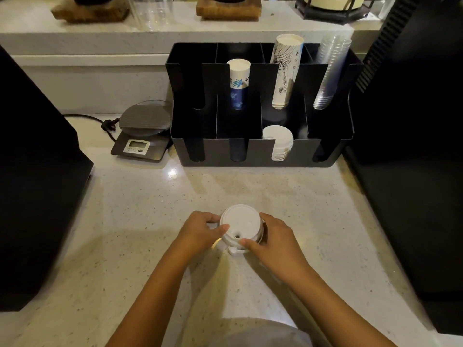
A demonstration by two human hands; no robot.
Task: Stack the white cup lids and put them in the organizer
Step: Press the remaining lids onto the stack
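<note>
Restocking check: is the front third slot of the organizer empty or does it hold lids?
Holds lids: a white lid stack sits in the organizer, showing through its front slit. Both neighbouring front slots look dark.

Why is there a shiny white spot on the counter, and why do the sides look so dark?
Head view: the spot is lamp glare on the polished counter; the black machines at both edges sit in shadow; the wide lens bends the organizer.

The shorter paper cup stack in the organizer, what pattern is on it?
White top, blue swirly print, dark blue below on the cup stack; head view.
</note>
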